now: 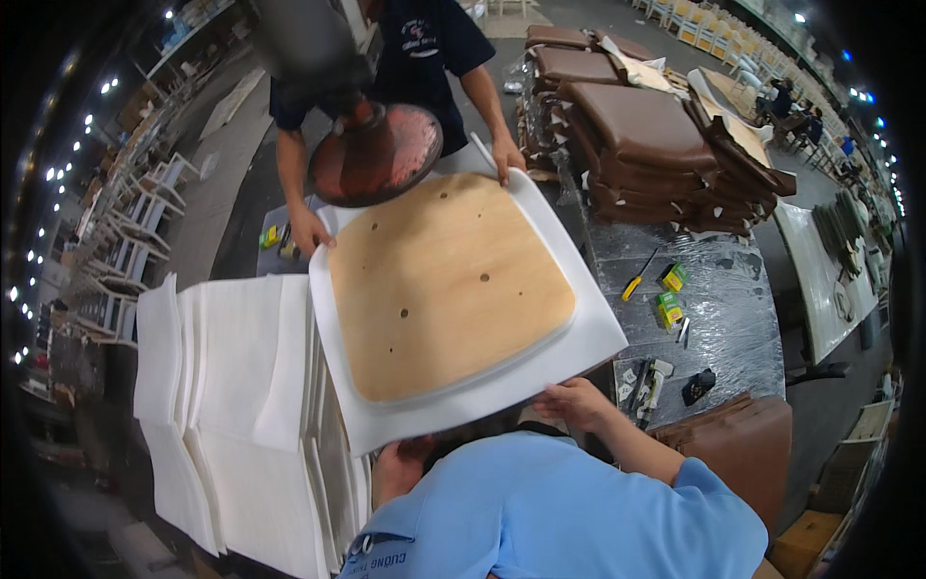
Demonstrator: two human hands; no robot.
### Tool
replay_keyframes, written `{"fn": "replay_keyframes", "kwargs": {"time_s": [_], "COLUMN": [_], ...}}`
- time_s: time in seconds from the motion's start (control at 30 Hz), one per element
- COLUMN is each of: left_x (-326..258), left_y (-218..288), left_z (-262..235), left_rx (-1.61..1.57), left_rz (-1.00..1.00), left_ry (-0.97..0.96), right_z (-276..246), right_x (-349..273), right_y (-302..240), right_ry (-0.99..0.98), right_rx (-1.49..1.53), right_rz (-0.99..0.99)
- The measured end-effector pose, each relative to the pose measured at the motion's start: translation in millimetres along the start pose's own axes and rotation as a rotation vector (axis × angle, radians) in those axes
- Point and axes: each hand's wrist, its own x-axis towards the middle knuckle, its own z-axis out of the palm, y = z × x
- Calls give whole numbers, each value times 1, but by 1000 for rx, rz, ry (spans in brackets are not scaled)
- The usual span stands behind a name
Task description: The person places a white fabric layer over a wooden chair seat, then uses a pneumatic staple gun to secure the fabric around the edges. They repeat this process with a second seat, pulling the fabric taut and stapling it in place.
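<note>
A light plywood seat panel (pixel 453 338) with rounded corners and several holes lies on a larger white foam sheet (pixel 376 420). My left hand (pixel 397 470) is at the sheet's near left edge, its fingers partly hidden beneath it. Closed on the near right edge is my right hand (pixel 579 403). Across from me, a co-worker in a dark shirt holds the far side, with one hand (pixel 309 230) at the left corner and the other hand (pixel 507 156) at the right. A round red-and-black disc (pixel 376 154) on a machine hangs over the panel's far edge.
Stacked white foam sheets (pixel 241 367) stand at left. Brown upholstered pads (pixel 637 125) are piled at far right. On the plastic-covered table (pixel 733 318) lie a yellow-handled screwdriver (pixel 632 288), small green-yellow boxes (pixel 669 309) and a staple gun (pixel 658 381). Brown covers (pixel 743 449) lie near right.
</note>
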Motion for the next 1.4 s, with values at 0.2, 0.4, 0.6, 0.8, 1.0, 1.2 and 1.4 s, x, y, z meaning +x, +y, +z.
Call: {"fn": "replay_keyframes", "kwargs": {"time_s": [0.2, 0.4, 0.6, 0.8, 1.0, 1.2, 1.4], "left_x": [25, 79, 122, 120, 121, 126, 130], "left_y": [95, 179, 181, 187, 171, 154, 147], "left_z": [-13, 21, 43, 49, 57, 41, 56], "left_rx": [99, 560, 772, 1006, 1180, 1439, 1619], "left_rz": [244, 236, 317, 248, 290, 587, 438], "left_ry": [57, 189, 164, 329, 418, 447, 705], "right_z": [-120, -53, -44, -14, 6, 28, 16], "right_x": [-37, 71, 83, 100, 101, 87, 87], "right_y": [-135, -211, -238, -235, -218, -203, -190], "right_ry": [563, 423, 549, 660, 877, 945, 1002], "right_rx": [-433, -601, -891, -1169, -1485, -1542, -1622], "right_rz": [-429, -374, -313, -310, -384, -537, -771]}}
